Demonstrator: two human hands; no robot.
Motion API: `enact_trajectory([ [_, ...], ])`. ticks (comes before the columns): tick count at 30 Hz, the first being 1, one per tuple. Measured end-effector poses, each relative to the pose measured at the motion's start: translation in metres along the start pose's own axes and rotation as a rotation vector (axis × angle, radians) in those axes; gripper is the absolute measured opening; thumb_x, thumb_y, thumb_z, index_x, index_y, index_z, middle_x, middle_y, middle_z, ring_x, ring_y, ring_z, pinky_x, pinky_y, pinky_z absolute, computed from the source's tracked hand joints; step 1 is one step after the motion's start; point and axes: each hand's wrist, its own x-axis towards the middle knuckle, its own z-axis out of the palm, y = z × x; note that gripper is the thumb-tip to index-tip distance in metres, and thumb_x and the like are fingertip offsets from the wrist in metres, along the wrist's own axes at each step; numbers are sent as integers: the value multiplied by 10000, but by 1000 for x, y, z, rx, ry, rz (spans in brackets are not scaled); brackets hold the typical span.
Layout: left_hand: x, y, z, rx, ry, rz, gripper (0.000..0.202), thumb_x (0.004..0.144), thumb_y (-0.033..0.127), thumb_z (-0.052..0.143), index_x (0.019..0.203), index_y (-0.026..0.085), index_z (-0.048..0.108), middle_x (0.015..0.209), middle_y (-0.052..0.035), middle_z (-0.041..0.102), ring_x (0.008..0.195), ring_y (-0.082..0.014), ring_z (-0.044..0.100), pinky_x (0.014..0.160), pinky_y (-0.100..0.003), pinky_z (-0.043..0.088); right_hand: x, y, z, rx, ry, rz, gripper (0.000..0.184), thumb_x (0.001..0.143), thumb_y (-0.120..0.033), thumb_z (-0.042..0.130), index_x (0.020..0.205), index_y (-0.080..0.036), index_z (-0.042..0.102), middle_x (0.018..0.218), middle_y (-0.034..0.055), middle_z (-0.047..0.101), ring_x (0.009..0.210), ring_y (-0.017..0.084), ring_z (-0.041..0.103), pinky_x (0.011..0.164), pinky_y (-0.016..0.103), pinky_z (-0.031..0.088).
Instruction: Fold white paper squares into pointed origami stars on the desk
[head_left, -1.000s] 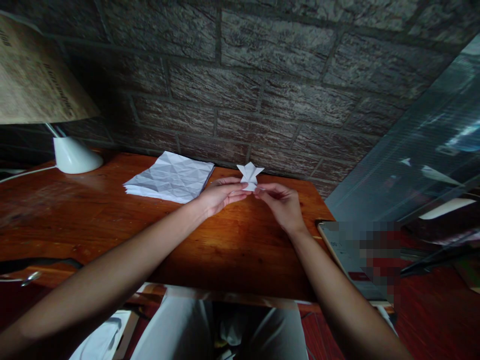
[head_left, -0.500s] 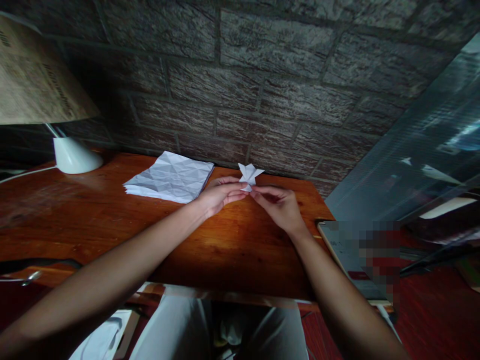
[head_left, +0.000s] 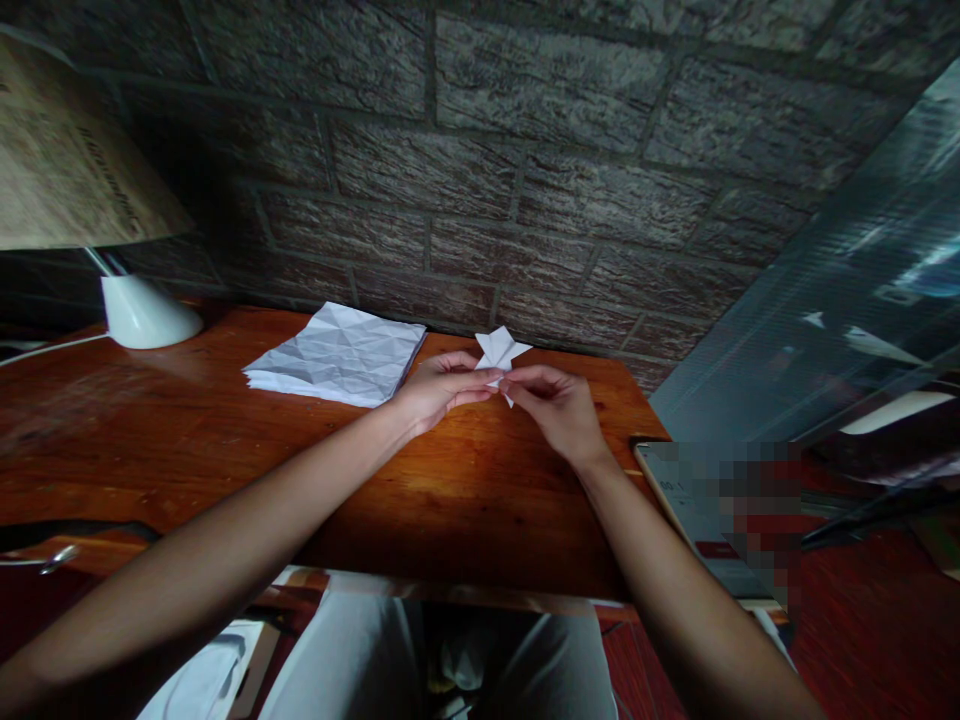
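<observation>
A small white folded paper figure (head_left: pixel 499 350) with pointed flaps is held just above the far part of the wooden table (head_left: pixel 225 450). My left hand (head_left: pixel 439 388) pinches its left side between thumb and fingers. My right hand (head_left: pixel 556 408) pinches its lower right part, and a small paper tip pokes out below the fingers. Both hands meet at the figure, close to the brick wall.
A stack of creased white paper sheets (head_left: pixel 337 355) lies left of my hands. A white lamp base (head_left: pixel 146 312) with a beige shade (head_left: pixel 67 170) stands at the far left. A book (head_left: pixel 705 520) sits at the table's right edge. A glass panel (head_left: pixel 840 300) rises on the right.
The paper figure has been turned slightly between my fingers, and a small tip now shows under my right hand. Both hands stayed in nearly the same place.
</observation>
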Motion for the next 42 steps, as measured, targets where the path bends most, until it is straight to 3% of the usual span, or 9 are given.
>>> enact_trajectory([
  [6, 1, 1, -3, 76, -26, 34, 396, 563, 241, 1014, 770, 135, 694, 828, -42, 796, 775, -151, 761, 840, -305, 604, 1, 1, 2, 22, 44, 29, 434, 642, -493, 950, 821, -233, 652, 789, 4, 756, 681, 167, 677, 715, 325, 552],
  [11, 2, 0, -2, 87, -28, 74, 415, 577, 229, 1005, 892, 139, 751, 878, -51, 813, 780, -154, 757, 842, -311, 594, 0, 1, 2, 89, 10, 124, 471, 663, -460, 942, 986, -217, 700, 764, -2, 774, 687, 160, 692, 743, 317, 550],
  [16, 2, -3, -2, 128, -51, 91, 351, 610, 286, 990, 859, 134, 794, 893, -72, 817, 776, -155, 743, 836, -303, 576, 1, 2, 1, 129, -34, 143, 469, 653, -474, 946, 968, -200, 734, 755, 1, 784, 665, 149, 687, 723, 307, 544],
  [22, 3, -4, -5, 89, -88, 9, 353, 588, 249, 999, 873, 134, 824, 899, -76, 818, 788, -134, 730, 847, -270, 567, 1, -1, -1, 84, -20, 99, 578, 626, -482, 967, 1054, -202, 698, 681, -19, 761, 585, 153, 669, 655, 309, 543],
  [34, 2, -2, -2, 26, -7, -8, 281, 580, 157, 987, 795, 130, 807, 840, -55, 809, 752, -121, 727, 823, -257, 575, 4, 3, -3, 82, -72, 122, 516, 634, -492, 953, 998, -207, 726, 732, -10, 781, 671, 151, 691, 721, 305, 545],
  [42, 4, -1, -5, -22, -56, -107, 213, 720, 141, 926, 902, 123, 817, 953, -107, 832, 835, -171, 785, 929, -307, 613, 5, 1, -6, 156, 1, 161, 527, 596, -453, 967, 1002, -202, 746, 663, -31, 730, 612, 129, 611, 670, 293, 488],
])
